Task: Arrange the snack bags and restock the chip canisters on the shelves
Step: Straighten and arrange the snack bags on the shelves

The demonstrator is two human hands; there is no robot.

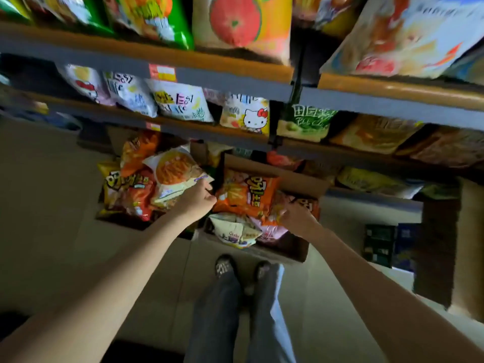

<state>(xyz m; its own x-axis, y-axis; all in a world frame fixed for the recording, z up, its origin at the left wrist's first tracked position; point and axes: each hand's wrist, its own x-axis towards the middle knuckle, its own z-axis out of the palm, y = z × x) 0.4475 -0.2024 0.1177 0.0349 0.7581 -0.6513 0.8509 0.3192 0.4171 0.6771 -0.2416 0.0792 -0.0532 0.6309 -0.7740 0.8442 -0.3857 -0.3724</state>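
Two cardboard boxes of snack bags stand on the floor below the shelves. My left hand grips the lower corner of a white bag with an orange picture, which lies on the bags of the left box. My right hand reaches into the right box and pinches the edge of a pinkish bag beside an orange bag. A pale crumpled bag lies at that box's near end. No chip canisters are in view.
Wooden shelves with grey fronts rise above the boxes, packed with snack bags, among them a cat-print bag and a green one. My feet stand just before the right box. Dark packs stand low at the right.
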